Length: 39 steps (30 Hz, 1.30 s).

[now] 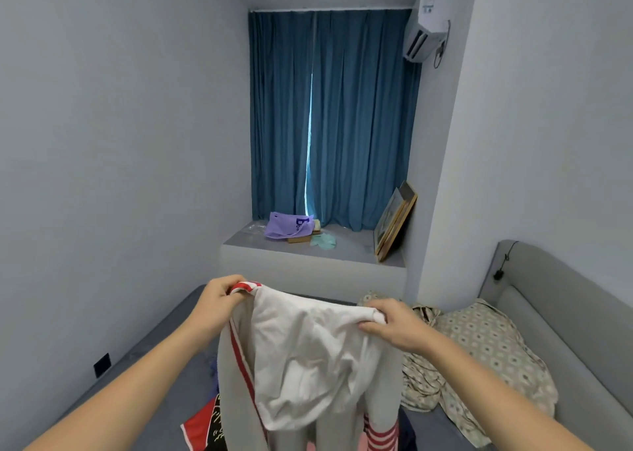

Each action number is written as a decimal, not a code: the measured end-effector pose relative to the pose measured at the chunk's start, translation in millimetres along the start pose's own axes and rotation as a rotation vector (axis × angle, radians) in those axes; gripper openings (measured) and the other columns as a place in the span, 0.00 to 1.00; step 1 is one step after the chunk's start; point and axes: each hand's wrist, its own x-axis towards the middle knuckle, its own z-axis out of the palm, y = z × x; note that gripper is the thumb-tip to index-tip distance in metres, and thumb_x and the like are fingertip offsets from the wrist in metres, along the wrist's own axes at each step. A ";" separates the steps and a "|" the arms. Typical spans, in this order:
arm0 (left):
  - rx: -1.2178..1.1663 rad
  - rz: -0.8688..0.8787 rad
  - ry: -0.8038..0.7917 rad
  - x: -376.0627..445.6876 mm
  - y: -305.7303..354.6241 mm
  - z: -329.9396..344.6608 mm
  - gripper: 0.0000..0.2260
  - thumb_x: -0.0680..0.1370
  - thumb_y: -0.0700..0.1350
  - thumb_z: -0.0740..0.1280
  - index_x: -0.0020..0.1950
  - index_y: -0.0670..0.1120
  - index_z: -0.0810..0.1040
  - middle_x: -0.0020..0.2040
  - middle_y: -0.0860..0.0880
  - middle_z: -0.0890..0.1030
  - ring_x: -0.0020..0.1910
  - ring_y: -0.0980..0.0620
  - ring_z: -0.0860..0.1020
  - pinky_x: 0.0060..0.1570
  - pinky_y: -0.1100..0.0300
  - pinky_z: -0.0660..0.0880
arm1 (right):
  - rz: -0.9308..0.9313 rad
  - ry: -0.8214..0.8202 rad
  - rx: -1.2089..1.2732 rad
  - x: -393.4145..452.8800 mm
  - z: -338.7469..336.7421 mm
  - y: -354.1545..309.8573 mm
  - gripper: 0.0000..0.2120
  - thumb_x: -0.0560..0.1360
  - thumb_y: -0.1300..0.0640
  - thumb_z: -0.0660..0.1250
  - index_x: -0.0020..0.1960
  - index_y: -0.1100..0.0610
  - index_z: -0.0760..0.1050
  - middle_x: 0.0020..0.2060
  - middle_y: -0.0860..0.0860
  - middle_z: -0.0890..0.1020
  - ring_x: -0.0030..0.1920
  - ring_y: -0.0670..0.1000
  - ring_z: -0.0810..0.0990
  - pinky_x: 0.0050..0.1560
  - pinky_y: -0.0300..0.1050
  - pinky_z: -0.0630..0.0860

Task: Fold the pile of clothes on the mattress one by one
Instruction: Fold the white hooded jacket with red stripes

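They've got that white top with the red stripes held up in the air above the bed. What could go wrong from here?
The white garment hangs bunched and partly inside out between the left hand and right hand, so it may fold crooked unless shaken out first. Its lower part dangles into the pile of clothes on the mattress and might drag or tangle with them. The patterned bedding crowds the right side, leaving less flat room for folding.

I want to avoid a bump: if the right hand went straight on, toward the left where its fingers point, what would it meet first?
Probably only the white garment the right hand already grips; beyond that, the left hand, though depth is unclear.
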 end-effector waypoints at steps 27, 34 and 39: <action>-0.208 0.010 -0.131 -107.5 13.5 -158.0 0.05 0.76 0.46 0.74 0.47 0.47 0.90 0.48 0.46 0.88 0.48 0.50 0.84 0.53 0.52 0.76 | -0.014 0.332 0.098 -98.2 72.6 -186.2 0.16 0.76 0.45 0.75 0.38 0.50 0.71 0.32 0.44 0.75 0.35 0.43 0.71 0.38 0.44 0.66; -0.097 -0.061 -0.156 -49.0 -62.5 -119.0 0.16 0.72 0.57 0.71 0.45 0.45 0.88 0.42 0.43 0.86 0.43 0.49 0.81 0.46 0.52 0.73 | 0.073 0.276 0.150 -36.8 112.5 -123.1 0.17 0.76 0.51 0.76 0.35 0.45 0.70 0.30 0.37 0.75 0.33 0.40 0.72 0.35 0.36 0.65; 0.010 -0.152 -0.163 0.0 -165.9 -52.3 0.20 0.80 0.42 0.71 0.28 0.56 0.81 0.28 0.60 0.75 0.30 0.63 0.72 0.34 0.68 0.67 | 0.160 0.169 0.231 34.3 181.2 -24.4 0.12 0.75 0.44 0.74 0.42 0.51 0.78 0.37 0.47 0.82 0.38 0.46 0.79 0.40 0.47 0.72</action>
